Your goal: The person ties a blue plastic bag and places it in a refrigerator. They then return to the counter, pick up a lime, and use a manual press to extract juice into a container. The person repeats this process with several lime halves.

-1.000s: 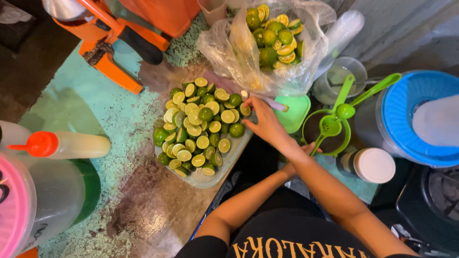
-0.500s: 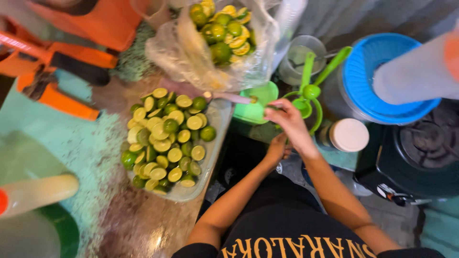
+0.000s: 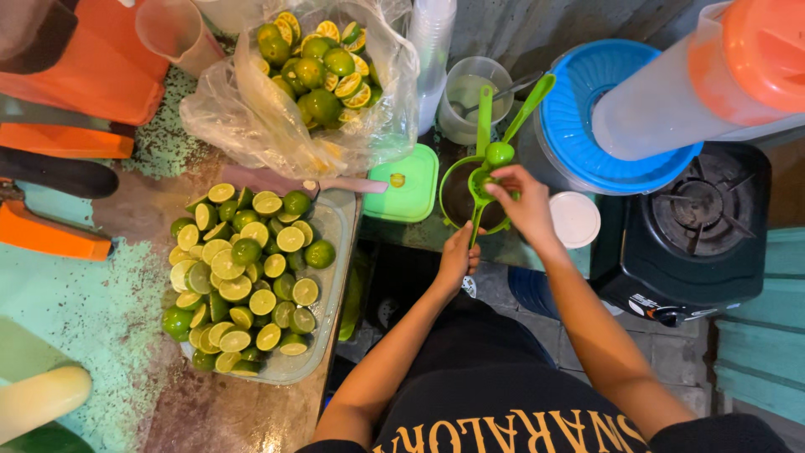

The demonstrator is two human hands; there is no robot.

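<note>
My right hand (image 3: 521, 201) is at the cup of a green hand squeezer (image 3: 495, 126), fingers pinched on something small there; I cannot make out what. The squeezer rests over a green jug (image 3: 453, 195) with dark liquid inside. My left hand (image 3: 459, 256) grips the jug's near rim and the squeezer's lower end. A clear tray (image 3: 334, 220) heaped with halved limes (image 3: 243, 273) lies to the left on the worn table. A pink-handled knife (image 3: 331, 184) lies across the tray's far edge.
A clear plastic bag of limes (image 3: 314, 71) stands behind the tray. A green lid (image 3: 408, 183), a clear cup (image 3: 470, 96), a white lid (image 3: 574, 220), a blue-lidded bucket (image 3: 620, 117), an orange-capped jug (image 3: 713, 75) and a black gas stove (image 3: 696, 226) surround the jug. Orange press (image 3: 59, 126) at left.
My right hand has moved from the lime tray to the squeezer over the green jug. My left hand has come up to the jug. The view has shifted right.
</note>
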